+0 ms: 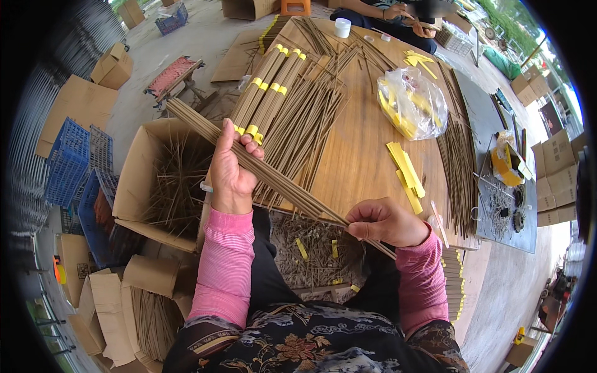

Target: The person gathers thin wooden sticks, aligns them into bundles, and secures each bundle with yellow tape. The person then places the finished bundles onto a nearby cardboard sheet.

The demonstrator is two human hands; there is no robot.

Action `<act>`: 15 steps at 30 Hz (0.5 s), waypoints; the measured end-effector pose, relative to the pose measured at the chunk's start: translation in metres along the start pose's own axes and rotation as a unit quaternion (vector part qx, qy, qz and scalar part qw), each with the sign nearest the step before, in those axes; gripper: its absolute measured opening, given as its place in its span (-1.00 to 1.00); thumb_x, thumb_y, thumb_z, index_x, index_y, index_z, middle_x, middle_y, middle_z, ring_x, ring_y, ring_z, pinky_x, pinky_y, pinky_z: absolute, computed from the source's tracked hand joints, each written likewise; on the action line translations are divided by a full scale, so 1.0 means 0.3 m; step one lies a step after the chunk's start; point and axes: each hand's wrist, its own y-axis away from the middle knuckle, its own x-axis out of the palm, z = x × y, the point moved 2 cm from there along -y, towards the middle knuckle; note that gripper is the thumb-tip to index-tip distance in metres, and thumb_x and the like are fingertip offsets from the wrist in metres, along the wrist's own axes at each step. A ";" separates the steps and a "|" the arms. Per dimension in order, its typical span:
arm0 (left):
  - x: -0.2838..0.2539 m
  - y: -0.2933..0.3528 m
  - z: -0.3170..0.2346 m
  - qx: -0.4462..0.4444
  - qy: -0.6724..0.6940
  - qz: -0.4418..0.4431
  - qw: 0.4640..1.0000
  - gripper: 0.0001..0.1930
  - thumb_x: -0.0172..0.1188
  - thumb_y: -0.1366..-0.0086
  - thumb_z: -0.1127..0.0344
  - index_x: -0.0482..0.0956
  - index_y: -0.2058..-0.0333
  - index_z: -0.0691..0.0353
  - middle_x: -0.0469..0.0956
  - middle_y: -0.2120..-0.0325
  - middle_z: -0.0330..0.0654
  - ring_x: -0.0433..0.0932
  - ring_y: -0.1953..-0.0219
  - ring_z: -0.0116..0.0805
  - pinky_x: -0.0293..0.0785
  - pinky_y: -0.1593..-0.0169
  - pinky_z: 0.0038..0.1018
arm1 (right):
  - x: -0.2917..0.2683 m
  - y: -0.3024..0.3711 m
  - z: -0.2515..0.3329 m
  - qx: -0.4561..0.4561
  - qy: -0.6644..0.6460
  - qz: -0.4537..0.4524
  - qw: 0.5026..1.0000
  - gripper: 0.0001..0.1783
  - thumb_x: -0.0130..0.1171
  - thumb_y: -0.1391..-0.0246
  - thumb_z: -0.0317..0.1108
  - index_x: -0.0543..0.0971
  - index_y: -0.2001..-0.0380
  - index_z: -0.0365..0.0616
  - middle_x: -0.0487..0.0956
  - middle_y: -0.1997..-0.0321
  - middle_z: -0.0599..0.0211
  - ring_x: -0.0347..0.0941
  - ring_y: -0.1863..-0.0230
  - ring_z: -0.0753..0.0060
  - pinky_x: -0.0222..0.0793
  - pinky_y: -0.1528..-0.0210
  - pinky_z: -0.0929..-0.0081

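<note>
A loose bundle of thin brown incense sticks (289,191) lies slantwise across my body, in front of the table's near edge. My left hand (233,177) is closed round it toward its upper left end, palm up, with the thumb over the sticks. Toward the lower right end, my right hand (388,222) pinches the same sticks between thumb and fingers. Beyond my left fingers lie finished-looking bundles (268,87) with yellow paper bands. Beside them, many loose incense sticks (308,121) spread over the wooden table (357,143). Yellow paper strips (407,177) rest beyond my right hand.
A clear plastic bag (411,102) of yellow strips and a white tub (342,27) stand on the table. More sticks line its right side, by a grey board (522,211). At left are a cardboard box (140,186) of sticks and blue crates (68,165). Another person (398,15) sits opposite.
</note>
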 end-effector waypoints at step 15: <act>-0.045 -0.026 -0.146 0.117 0.018 -0.056 0.991 -0.68 0.11 -0.18 0.20 0.29 0.68 0.13 0.35 0.70 -0.27 0.31 0.67 -0.49 0.35 0.55 -0.59 | -0.046 0.092 0.013 0.030 -0.030 -0.040 0.998 -0.79 0.13 -0.03 -0.36 0.47 0.31 -0.27 0.42 0.51 0.59 0.26 0.50 0.80 0.19 0.48 0.82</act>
